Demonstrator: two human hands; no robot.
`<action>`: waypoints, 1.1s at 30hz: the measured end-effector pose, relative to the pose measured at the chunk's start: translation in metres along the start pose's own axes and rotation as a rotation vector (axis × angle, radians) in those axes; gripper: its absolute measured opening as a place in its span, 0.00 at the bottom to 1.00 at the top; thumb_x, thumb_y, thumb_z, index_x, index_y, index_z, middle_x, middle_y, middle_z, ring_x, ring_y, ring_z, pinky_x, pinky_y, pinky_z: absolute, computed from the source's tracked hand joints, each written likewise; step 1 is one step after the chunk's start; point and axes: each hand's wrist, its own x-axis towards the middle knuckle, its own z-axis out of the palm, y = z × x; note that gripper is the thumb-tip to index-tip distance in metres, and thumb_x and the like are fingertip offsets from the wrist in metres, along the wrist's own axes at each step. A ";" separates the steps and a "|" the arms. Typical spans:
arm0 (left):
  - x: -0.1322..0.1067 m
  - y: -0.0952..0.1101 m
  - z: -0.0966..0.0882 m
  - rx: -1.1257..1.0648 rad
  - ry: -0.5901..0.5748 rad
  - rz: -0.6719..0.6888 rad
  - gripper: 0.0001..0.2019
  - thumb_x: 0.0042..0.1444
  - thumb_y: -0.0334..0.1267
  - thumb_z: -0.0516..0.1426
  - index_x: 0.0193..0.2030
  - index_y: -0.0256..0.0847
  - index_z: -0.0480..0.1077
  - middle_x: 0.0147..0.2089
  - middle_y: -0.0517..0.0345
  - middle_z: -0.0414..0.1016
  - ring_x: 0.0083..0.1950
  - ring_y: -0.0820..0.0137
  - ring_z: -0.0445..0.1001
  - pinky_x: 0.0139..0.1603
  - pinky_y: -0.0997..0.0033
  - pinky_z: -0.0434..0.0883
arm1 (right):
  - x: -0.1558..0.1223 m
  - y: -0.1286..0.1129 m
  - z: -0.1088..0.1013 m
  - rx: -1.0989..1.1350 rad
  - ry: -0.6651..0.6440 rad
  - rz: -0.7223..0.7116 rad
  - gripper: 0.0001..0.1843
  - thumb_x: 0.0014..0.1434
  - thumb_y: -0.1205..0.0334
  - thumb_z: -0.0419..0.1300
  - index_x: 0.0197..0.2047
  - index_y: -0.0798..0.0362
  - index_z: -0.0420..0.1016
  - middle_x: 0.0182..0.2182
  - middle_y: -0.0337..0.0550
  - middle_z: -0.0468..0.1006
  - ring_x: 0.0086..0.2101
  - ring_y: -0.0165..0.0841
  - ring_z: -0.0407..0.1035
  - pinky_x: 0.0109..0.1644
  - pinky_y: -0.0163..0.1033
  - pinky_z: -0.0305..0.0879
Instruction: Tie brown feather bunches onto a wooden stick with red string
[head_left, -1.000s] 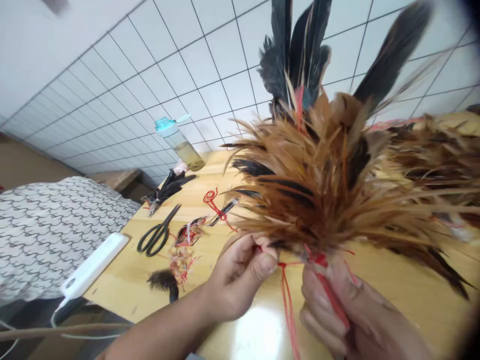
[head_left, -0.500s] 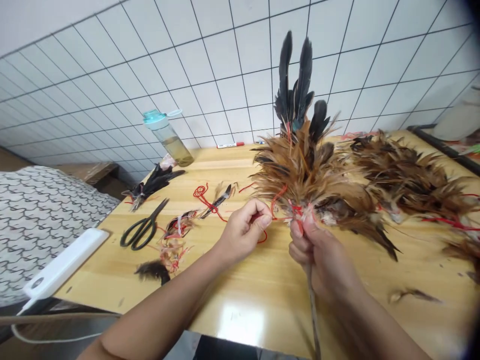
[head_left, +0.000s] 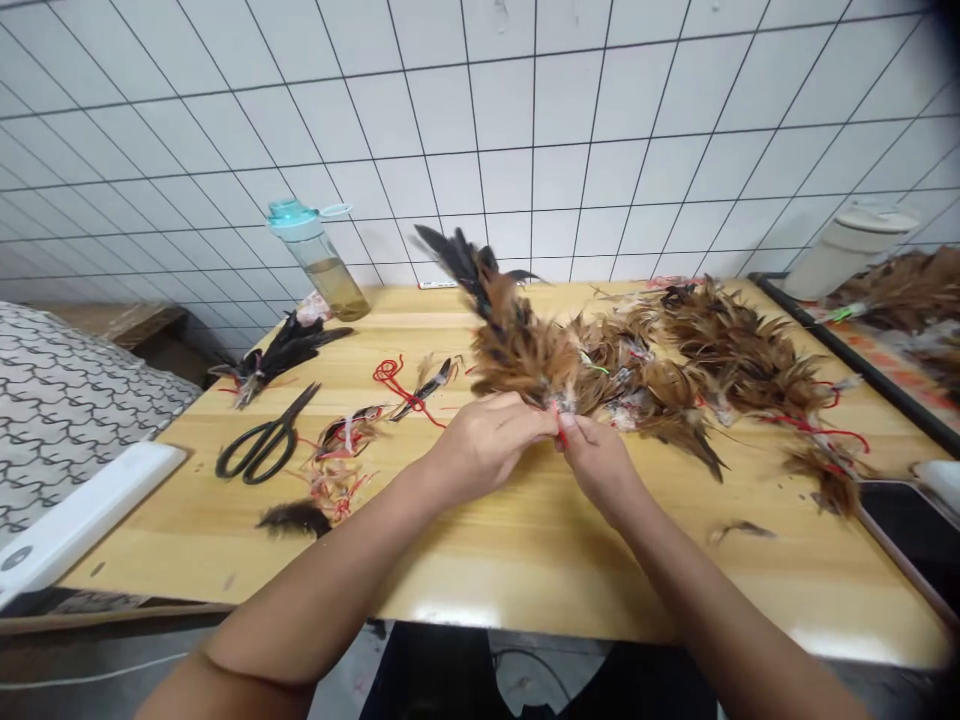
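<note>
Between my hands, a bundle of brown and black feathers point(head_left: 521, 350) leans to the left, its dark long feathers pointing up toward the wall. My right hand point(head_left: 604, 465) grips the bound base of the bundle, thumb up against it. My left hand point(head_left: 487, 445) is closed at the same spot, its fingertips pinching red string point(head_left: 559, 422) that goes round the base. Its fingertips almost meet the right thumb. The stick seen below the right hand earlier is hidden now.
Black scissors point(head_left: 259, 440), a coil of red string point(head_left: 390, 375), feather scraps point(head_left: 345, 430) and a black feather bunch point(head_left: 281, 355) lie left. Behind them a water bottle point(head_left: 326, 265) stands tilted in view. Brown feather bundles point(head_left: 742, 340) and a phone point(head_left: 911, 535) lie right.
The feather bundle has tipped from upright to the left and lower. My left hand has moved right, up to the bundle's base beside my right hand. The view has shifted right.
</note>
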 end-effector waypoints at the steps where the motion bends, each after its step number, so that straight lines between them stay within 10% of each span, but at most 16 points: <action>1: 0.001 0.001 -0.001 0.034 -0.005 0.015 0.11 0.62 0.27 0.47 0.43 0.39 0.70 0.38 0.54 0.77 0.38 0.71 0.70 0.39 0.72 0.68 | -0.004 -0.004 -0.001 -0.200 -0.014 -0.031 0.20 0.63 0.53 0.45 0.25 0.53 0.66 0.22 0.44 0.72 0.26 0.34 0.66 0.29 0.36 0.55; 9: 0.005 0.000 -0.015 0.210 -0.114 0.109 0.12 0.64 0.31 0.47 0.36 0.39 0.71 0.29 0.56 0.72 0.34 0.70 0.64 0.34 0.72 0.63 | -0.038 -0.025 -0.006 -1.075 -0.005 -0.264 0.17 0.65 0.61 0.44 0.38 0.54 0.73 0.28 0.51 0.80 0.27 0.42 0.75 0.28 0.38 0.54; 21: 0.012 0.022 -0.039 0.178 -0.277 0.254 0.11 0.63 0.30 0.48 0.33 0.38 0.70 0.30 0.56 0.73 0.33 0.70 0.64 0.33 0.70 0.60 | -0.062 -0.029 -0.001 -1.213 -0.006 -0.576 0.15 0.59 0.72 0.47 0.28 0.57 0.73 0.22 0.52 0.77 0.22 0.37 0.71 0.26 0.40 0.45; 33: 0.021 -0.025 -0.081 -0.259 -0.652 -0.294 0.06 0.55 0.33 0.54 0.35 0.37 0.72 0.32 0.63 0.75 0.33 0.77 0.70 0.36 0.80 0.61 | -0.089 -0.044 -0.025 -1.157 -0.023 -0.497 0.19 0.66 0.54 0.44 0.34 0.52 0.73 0.25 0.45 0.79 0.23 0.35 0.71 0.26 0.39 0.37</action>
